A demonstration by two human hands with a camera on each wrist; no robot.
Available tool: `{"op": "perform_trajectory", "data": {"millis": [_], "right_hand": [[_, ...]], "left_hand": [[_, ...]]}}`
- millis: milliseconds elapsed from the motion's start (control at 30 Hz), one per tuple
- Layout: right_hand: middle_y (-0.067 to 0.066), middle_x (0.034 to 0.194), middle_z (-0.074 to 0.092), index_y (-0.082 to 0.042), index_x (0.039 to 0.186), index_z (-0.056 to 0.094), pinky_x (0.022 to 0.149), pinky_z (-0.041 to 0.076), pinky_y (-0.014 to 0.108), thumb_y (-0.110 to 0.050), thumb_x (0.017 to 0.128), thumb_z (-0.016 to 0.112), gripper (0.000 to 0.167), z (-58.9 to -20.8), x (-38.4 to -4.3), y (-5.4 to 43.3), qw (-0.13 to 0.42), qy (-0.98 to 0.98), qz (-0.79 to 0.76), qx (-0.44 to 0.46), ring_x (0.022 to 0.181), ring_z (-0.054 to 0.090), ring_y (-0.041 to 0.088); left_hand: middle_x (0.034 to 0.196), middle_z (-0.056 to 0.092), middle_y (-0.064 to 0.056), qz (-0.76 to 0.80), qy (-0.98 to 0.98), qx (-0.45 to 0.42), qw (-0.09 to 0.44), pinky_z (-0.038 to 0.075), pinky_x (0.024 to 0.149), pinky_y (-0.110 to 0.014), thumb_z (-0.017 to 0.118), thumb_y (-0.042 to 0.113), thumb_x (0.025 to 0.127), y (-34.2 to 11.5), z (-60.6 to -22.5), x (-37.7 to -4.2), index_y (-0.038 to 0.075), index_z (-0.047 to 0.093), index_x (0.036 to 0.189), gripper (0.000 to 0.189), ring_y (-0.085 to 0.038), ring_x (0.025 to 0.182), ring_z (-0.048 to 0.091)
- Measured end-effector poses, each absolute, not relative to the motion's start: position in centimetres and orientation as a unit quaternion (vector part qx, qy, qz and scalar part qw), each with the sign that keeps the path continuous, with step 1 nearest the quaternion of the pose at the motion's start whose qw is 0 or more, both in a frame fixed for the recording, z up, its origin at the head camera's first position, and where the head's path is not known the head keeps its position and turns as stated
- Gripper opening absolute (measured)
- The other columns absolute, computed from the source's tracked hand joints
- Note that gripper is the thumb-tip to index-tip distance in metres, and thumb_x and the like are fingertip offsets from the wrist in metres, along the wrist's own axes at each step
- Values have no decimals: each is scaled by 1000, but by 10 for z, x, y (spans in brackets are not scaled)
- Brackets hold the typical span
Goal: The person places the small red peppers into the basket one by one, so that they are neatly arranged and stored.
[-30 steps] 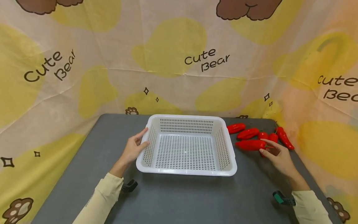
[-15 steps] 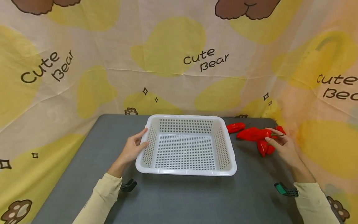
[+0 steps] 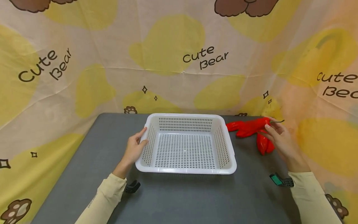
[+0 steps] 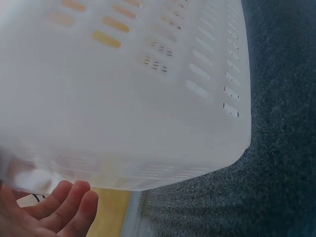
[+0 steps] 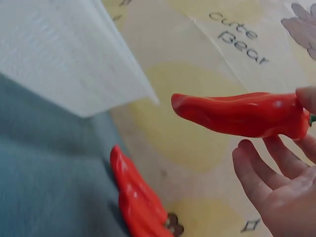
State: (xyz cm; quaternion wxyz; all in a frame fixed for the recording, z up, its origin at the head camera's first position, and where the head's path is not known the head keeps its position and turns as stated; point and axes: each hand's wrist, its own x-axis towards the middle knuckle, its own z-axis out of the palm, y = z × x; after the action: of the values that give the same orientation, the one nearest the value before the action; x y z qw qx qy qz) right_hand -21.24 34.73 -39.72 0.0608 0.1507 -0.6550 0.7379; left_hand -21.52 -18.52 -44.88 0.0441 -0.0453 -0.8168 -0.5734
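My right hand (image 3: pixel 283 141) pinches a red chili pepper (image 5: pixel 242 113) at its stem end, thumb on one side and fingers on the other. Its tip points left, and in the right wrist view it is up off the table. A thin green stem (image 3: pixel 277 121) sticks out past the fingers. Below it lie several more red peppers (image 3: pixel 264 144), partly covered by the held one and the hand. On the other side, my left hand (image 3: pixel 134 151) grips the left rim of a white perforated plastic basket (image 3: pixel 185 170), thumb over the rim. Nothing lies in the basket.
The basket stands mid-table on a dark grey tabletop (image 3: pixel 179 199), the peppers close to its right wall. A printed cloth (image 3: pixel 167 62) with bear lettering hangs behind the table and along both sides.
My right hand has lifted the front pepper off the pile and raised it up and back, over the other peppers. My left hand stays on the basket rim.
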Motion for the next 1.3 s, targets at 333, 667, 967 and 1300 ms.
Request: {"op": "perform_trajectory", "data": {"millis": [333, 667, 967, 1300], "right_hand": [[-2, 125, 69, -11, 139, 52, 94, 58, 22, -6, 107, 41, 35, -373, -229, 310, 23, -597, 778, 192, 105, 71, 11], [-3, 129, 65, -16, 141, 49, 98, 57, 24, -14, 108, 41, 34, -368, -250, 268, -15, -592, 784, 186, 109, 70, 11], [-2, 126, 66, -16, 141, 47, 96, 59, 28, -18, 107, 44, 34, -357, -267, 229, -32, -578, 795, 181, 104, 71, 16], [1, 140, 48, -24, 146, 36, 93, 61, 30, -21, 108, 42, 39, -357, -277, 186, -63, -514, 846, 122, 105, 71, 21]], "left_hand": [[153, 44, -26, -583, -811, -28, 39, 56, 86, -22, 51, 2, 99, -184, -448, -213, 7, 38, 155, 58, -39, 135, 52], [152, 46, -25, -582, -810, -42, 53, 54, 83, -14, 53, 1, 99, -189, -452, -214, 6, 40, 154, 57, -38, 133, 53], [153, 46, -26, -581, -810, -45, 61, 52, 82, -11, 53, 1, 98, -190, -450, -219, 6, 41, 153, 56, -37, 134, 52], [150, 47, -28, -587, -807, -43, 51, 54, 81, -13, 52, 0, 98, -189, -450, -217, 4, 40, 153, 57, -39, 132, 53]]}}
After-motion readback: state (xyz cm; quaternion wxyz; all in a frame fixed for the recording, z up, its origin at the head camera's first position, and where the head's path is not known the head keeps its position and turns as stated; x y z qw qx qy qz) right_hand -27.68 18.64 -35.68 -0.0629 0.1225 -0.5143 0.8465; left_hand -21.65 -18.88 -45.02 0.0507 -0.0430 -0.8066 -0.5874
